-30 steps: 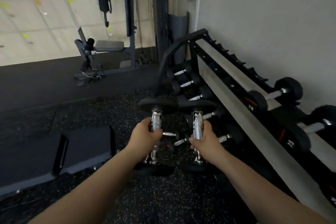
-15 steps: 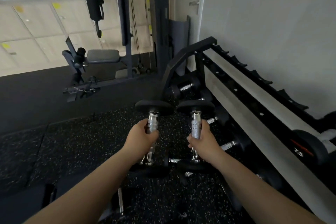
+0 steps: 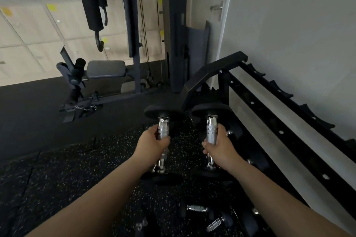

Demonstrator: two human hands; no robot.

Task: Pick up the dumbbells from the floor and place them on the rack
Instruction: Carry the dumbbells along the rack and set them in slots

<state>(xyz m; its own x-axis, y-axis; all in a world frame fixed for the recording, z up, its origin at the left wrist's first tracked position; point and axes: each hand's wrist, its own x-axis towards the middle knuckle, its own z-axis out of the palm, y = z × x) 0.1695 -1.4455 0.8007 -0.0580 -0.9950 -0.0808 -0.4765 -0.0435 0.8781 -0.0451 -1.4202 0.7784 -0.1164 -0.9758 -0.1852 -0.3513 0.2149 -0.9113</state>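
I hold two dumbbells with chrome handles and black round heads, both pointing away from me above the speckled floor. My left hand grips the left dumbbell by its handle. My right hand grips the right dumbbell the same way. The black dumbbell rack runs along the wall to my right, its upper tiers bare in this stretch. More dumbbells lie on the floor near the bottom of the view, between my forearms.
A cable machine with a padded seat stands ahead on the left. The white wall backs the rack. Black speckled rubber flooring spreads out to the left.
The view has swung towards the rack's far end; the racked dumbbells at right have left the frame. Both hands keep their grip and have spread slightly apart.
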